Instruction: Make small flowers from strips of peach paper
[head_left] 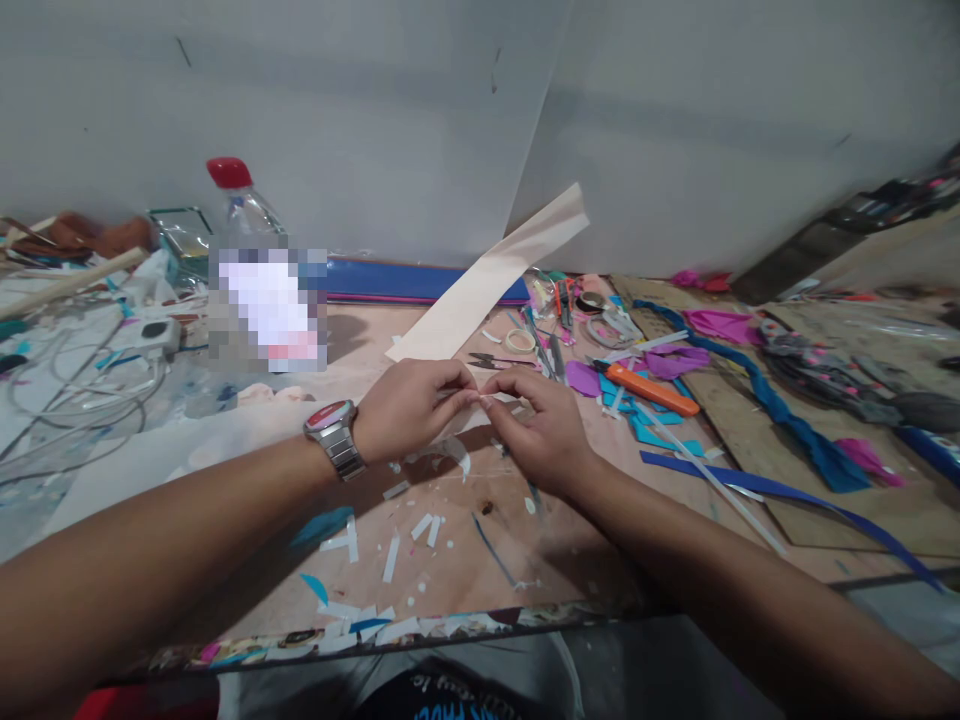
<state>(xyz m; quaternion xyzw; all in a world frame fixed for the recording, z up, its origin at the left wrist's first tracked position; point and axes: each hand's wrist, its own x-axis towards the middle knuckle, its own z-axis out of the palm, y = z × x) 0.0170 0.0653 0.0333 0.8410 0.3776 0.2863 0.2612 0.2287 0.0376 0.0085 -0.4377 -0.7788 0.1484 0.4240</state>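
Observation:
My left hand (416, 400), with a metal watch on its wrist, and my right hand (544, 425) meet at the fingertips above the middle of the worktable. Thumb and forefinger of each are pinched together. Something small and pale seems to be between them, mostly covered by the fingers, so its kind is not plain. Just beyond the hands a long cream strip (487, 280) slants up to the right, leaning over flat blue sheets (412, 280). Small scissors (499, 361) and a roll of tape (520, 341) lie close behind my right hand.
An orange utility knife (651, 388) lies on blue scraps to the right, near a blue ribbon-like strip (795, 487). A red-capped bottle (255, 215) stands at back left, beside white cables (142, 390). Paper offcuts (391, 557) litter the front. A grey wall (375, 120) closes the back.

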